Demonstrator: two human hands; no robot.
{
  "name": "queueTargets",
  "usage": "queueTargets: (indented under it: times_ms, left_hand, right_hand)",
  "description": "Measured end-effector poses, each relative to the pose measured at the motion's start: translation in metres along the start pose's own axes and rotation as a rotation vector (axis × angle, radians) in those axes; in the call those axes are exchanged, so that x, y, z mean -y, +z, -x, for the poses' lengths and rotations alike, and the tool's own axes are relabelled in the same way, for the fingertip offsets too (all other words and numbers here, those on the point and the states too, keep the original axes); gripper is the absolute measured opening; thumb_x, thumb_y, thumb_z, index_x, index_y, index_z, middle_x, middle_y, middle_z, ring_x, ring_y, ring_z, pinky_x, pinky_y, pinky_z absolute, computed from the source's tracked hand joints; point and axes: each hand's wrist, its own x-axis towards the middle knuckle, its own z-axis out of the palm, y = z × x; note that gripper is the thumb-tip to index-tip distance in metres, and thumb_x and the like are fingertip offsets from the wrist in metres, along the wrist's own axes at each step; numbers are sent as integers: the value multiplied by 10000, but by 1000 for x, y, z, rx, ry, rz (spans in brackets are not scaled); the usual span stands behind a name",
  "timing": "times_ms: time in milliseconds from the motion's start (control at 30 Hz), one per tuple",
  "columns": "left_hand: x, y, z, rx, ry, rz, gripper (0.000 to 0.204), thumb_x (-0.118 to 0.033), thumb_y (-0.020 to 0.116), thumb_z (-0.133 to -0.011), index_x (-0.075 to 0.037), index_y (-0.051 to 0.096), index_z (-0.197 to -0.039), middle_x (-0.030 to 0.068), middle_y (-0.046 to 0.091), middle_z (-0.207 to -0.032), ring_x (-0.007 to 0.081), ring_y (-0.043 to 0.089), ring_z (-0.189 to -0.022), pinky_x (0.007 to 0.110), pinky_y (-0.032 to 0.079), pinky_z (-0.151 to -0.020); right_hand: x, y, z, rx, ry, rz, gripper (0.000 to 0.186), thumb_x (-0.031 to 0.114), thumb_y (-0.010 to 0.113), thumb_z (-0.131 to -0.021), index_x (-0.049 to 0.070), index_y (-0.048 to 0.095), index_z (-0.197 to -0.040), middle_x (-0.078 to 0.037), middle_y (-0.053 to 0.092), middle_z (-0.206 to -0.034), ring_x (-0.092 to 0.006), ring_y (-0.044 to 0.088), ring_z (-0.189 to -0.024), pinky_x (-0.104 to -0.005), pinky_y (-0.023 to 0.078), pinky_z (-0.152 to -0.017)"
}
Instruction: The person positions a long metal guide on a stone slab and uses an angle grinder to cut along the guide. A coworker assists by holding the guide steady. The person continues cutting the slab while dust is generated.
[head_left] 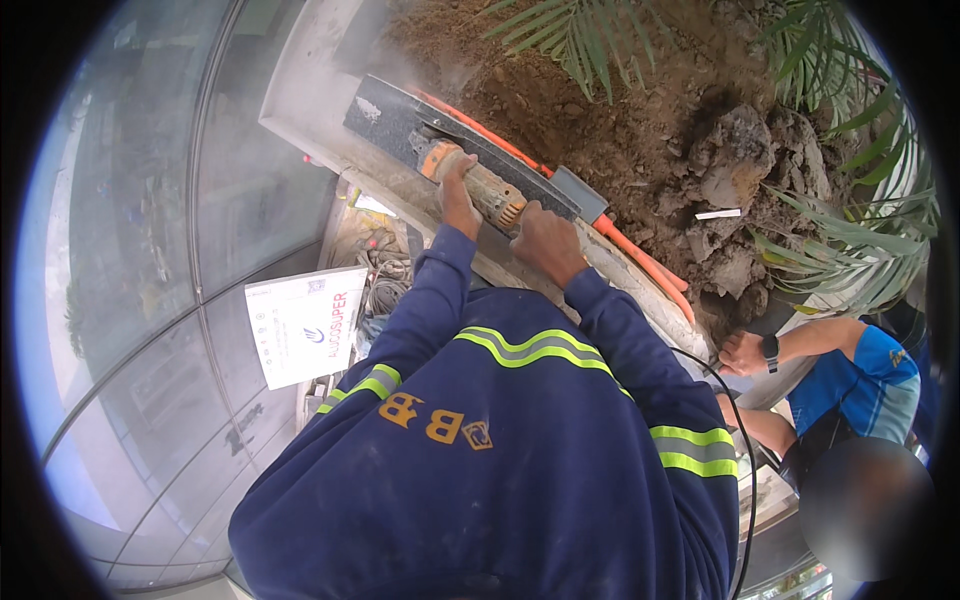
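An orange angle grinder (pixel 492 193), coated in dust, lies against a long dark stone slab (pixel 385 118). My left hand (pixel 457 197) is wrapped round the front of its body, near the grinding head. Further back, my right hand (pixel 549 243) grips the rear end of the grinder. The grinder's disc meets the slab's face near its upper left part; the disc itself is mostly hidden. Pale dust hangs around the slab's left end. The slab rests on a pale ledge (pixel 320 130) beside the soil.
Behind the slab lie orange bars (pixel 640 255) with a grey flat piece (pixel 580 193). Soil (pixel 640 130), rocks and palm fronds (pixel 580 40) fill the far side. Left are glass panels (pixel 260 120), a white printed board (pixel 305 325) and coiled cables (pixel 385 285). A co-worker (pixel 850 375) crouches right; a black cord (pixel 738 420) runs beside me.
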Motion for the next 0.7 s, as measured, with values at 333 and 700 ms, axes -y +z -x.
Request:
queueTargets:
  times_ms: [333, 700]
  left_hand:
    - [9, -8, -3, -8, -40, 15, 252, -230, 706, -855, -129, 580, -1048, 67, 603, -910, 284, 671, -822, 446, 578, -768]
    - [8, -1, 5, -5, 46, -24, 237, -231, 697, -877, -111, 611, -1063, 67, 620, -917, 261, 676, -833, 424, 574, -778]
  right_hand:
    - [0, -8, 9, 44, 25, -26, 254, 178, 660, -805, -39, 594, -920, -276, 714, -811, -426, 731, -772, -502, 585, -705]
    - [-5, -5, 7, 39, 32, -31, 243, 166, 664, -797, -37, 598, -913, -282, 714, -813, -429, 730, -772, -506, 585, -704]
